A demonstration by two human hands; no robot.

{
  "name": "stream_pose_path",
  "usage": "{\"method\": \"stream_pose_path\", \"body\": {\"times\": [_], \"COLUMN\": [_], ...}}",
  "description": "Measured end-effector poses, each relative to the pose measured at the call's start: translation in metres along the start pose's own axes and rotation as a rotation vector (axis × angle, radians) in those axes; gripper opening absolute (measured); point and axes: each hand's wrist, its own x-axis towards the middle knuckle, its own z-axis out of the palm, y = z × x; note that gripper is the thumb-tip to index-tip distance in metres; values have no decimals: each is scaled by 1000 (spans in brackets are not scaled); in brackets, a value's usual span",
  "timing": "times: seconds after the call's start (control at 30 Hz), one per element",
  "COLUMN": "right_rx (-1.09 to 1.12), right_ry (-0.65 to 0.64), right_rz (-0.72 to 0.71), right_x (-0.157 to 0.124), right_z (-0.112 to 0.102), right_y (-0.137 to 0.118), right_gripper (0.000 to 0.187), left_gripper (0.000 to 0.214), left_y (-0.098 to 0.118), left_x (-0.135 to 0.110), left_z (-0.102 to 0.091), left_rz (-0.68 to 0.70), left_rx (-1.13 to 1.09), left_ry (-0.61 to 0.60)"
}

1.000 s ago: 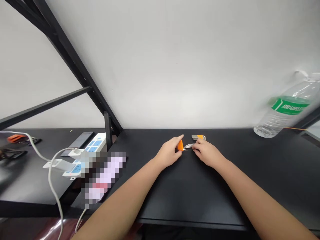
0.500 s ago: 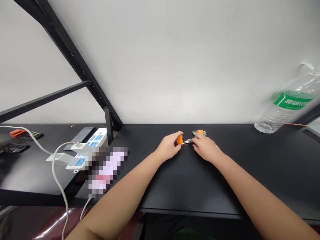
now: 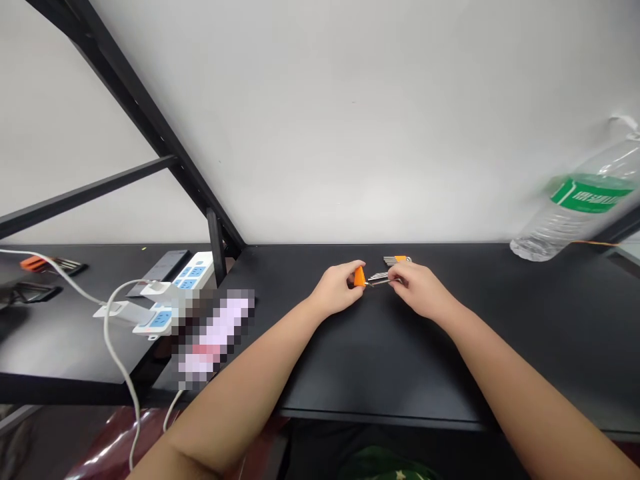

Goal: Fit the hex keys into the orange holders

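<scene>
My left hand [image 3: 336, 291] is closed around an orange holder [image 3: 359, 276] of a hex key set on the black table [image 3: 380, 360]. Several silver hex keys [image 3: 379, 278] stick out of it to the right. My right hand [image 3: 419, 289] pinches one of these keys at its free end. A second hex key set with an orange holder [image 3: 397, 259] lies on the table just behind my right hand.
A clear water bottle with a green label [image 3: 580, 207] leans at the far right. A white and blue power strip [image 3: 173, 300] with plugged cables lies on the lower shelf to the left, beside a black frame post [image 3: 216, 253]. A blurred patch [image 3: 210, 337] covers something near it.
My right hand has shifted from lying over the keys to pinching one key, slightly raised and to the right. My left hand keeps hold of the orange holder. The camera view has dropped a little.
</scene>
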Motion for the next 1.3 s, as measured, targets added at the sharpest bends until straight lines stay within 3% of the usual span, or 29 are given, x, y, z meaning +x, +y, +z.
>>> {"method": "stream_pose_path", "body": {"times": [0.1,0.2,0.57,0.77,0.93,1.13,1.3], "right_rx": [95,110,-149,-109,212,390,756], "right_ry": [137,176,133,55,67,126,16], "right_rz": [-36,-92,-272,-354,-226,-102,193], "right_x": [2,2,-3,-3,-4,-1,2], "right_z": [1,4,9,13,5,11,20], "right_y": [-3,-6,-6,-18,-19,-13,-12], "right_gripper": [12,13,27,34,24,17,14], "left_gripper": [48,48,49,38,40,43,37], "left_y": [1,3,4,14,18,17,18], "left_x": [0,0,-1,-2,-2,-1,-2], "left_z": [-1,-1,-1,-5,-8,-7,-6], "left_rz": [-2,-17,-13,16,-11,22,45], "left_rx": [12,15,-13,-83,-108,-118,-129], "left_ry": [11,6,-53,-87,-38,-42,-71]}}
